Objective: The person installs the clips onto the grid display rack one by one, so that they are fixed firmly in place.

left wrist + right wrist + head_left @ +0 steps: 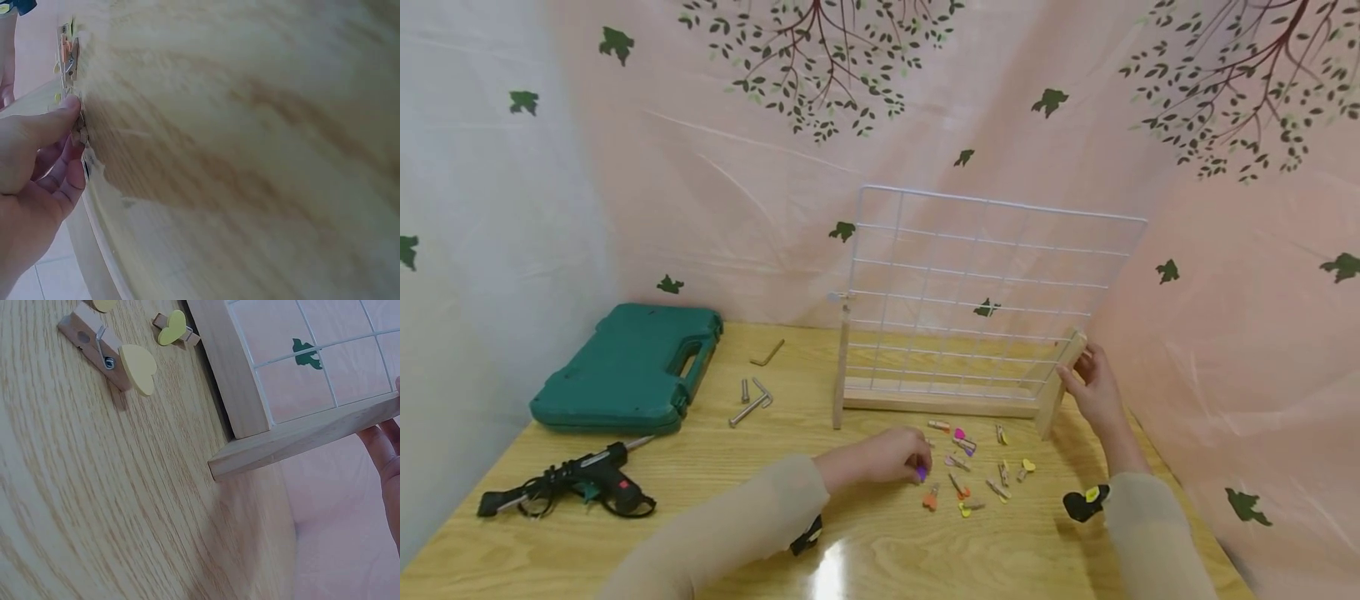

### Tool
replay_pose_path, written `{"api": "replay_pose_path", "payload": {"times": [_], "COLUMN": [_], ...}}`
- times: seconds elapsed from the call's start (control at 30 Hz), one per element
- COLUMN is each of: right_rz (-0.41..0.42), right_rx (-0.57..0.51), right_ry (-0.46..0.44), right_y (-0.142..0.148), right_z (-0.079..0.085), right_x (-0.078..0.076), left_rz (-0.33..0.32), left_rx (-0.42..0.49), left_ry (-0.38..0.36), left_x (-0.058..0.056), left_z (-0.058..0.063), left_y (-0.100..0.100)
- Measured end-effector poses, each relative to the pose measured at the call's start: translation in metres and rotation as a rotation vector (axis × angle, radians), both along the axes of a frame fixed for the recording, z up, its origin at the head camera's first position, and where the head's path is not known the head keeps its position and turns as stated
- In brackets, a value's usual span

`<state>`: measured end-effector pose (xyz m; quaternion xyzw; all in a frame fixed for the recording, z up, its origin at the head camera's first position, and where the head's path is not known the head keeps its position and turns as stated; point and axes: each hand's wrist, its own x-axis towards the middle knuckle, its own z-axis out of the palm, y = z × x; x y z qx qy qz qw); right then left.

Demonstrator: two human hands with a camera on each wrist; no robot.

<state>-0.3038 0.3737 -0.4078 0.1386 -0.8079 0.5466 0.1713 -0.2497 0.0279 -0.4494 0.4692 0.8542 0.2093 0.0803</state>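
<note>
My left hand (887, 457) is low over the tabletop, its thumb and fingers pinching a small wooden clothespin (80, 134) with a purple heart. Around it lie several more mini clothespins with coloured hearts, such as an orange one (931, 498) and a yellow one (1027, 468). Behind them stands a white wire grid (970, 283) in a wooden stand (940, 402), leaning back slightly. At the stand's right side, my right hand (1096, 392) grips the upright wooden post (1051, 400), thumb in front and fingers behind. The right wrist view shows only part of those fingers (381, 450).
A green plastic case (625, 367) lies at the left, with a black glue-gun-shaped tool (595, 479) and its cord before it. Between case and stand are a hex key (769, 353), a short bolt (745, 390) and a T-shaped metal piece (751, 407). A printed curtain hangs behind the table.
</note>
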Motion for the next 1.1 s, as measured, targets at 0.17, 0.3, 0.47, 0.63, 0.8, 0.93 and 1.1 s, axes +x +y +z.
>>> {"api": "replay_pose_path", "payload": {"times": [0.17, 0.3, 0.47, 0.63, 0.8, 0.93, 1.1], "right_rz": [0.012, 0.033, 0.028, 0.032, 0.038, 0.043, 0.074], "right_rx": [-0.025, -0.057, -0.063, -0.068, -0.077, -0.085, -0.120], "right_ry": [0.020, 0.040, 0.051, 0.053, 0.052, 0.051, 0.059], "right_y": [0.002, 0.004, 0.005, 0.005, 0.004, 0.003, 0.001], "right_z": [-0.005, -0.009, -0.009, -0.009, -0.008, -0.007, -0.008], "right_x": [-0.001, -0.003, -0.003, -0.003, -0.003, -0.003, -0.003], "left_rz": [0.071, 0.110, 0.144, 0.249, 0.417, 0.539, 0.718], "left_rx": [0.047, 0.146, 0.278, 0.404, 0.584, 0.852, 1.065], "left_ry": [-0.092, -0.115, -0.076, -0.067, -0.099, -0.139, -0.049], "left_x": [0.001, -0.001, -0.001, -0.004, -0.009, -0.019, -0.035], "left_z": [0.000, 0.009, 0.035, 0.068, 0.108, 0.135, 0.153], "left_y": [-0.003, -0.011, -0.031, -0.054, -0.077, -0.094, -0.110]}}
